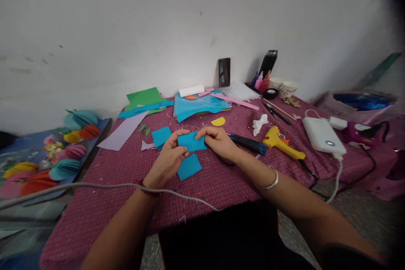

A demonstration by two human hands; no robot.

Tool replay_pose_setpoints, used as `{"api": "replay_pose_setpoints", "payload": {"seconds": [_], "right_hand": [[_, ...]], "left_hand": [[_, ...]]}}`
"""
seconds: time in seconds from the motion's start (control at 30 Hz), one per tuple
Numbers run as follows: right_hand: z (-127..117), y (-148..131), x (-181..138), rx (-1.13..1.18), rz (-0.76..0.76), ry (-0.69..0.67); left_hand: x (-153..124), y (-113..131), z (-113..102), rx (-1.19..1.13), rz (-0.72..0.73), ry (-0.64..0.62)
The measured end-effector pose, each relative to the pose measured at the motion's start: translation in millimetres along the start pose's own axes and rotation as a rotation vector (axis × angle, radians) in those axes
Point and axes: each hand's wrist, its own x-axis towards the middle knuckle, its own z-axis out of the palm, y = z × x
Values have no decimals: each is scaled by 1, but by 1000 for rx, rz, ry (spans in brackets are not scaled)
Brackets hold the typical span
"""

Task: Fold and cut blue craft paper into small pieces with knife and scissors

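Between my two hands, a small piece of blue paper (191, 141) is held up above the table. My left hand (172, 154) pinches its left side, thumb in front. At its right edge, my right hand (218, 140) grips the paper with the fingertips. Whether the piece is folded I cannot make out. Below it on the cloth lies a blue paper square (190, 167). Another blue paper piece (160, 136) lies to the left, partly behind my left hand.
A yellow glue gun (283, 142), blue-handled tool (248, 143) and white power bank (324, 135) lie right. Coloured paper sheets (144, 97) and a yellow half-disc (218, 121) lie beyond my hands. A phone (224, 72) leans on the wall. A cable (120, 185) crosses in front.
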Motion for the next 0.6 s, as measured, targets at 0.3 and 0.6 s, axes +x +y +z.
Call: {"api": "replay_pose_setpoints", "payload": {"seconds": [0.3,0.6], "right_hand": [[6,1,-2,359,185,-19],[14,12,2,406,231,-63]], "left_hand": [[-4,-3,-3,323,244,100],[4,-13,-10,386,165,112]]}}
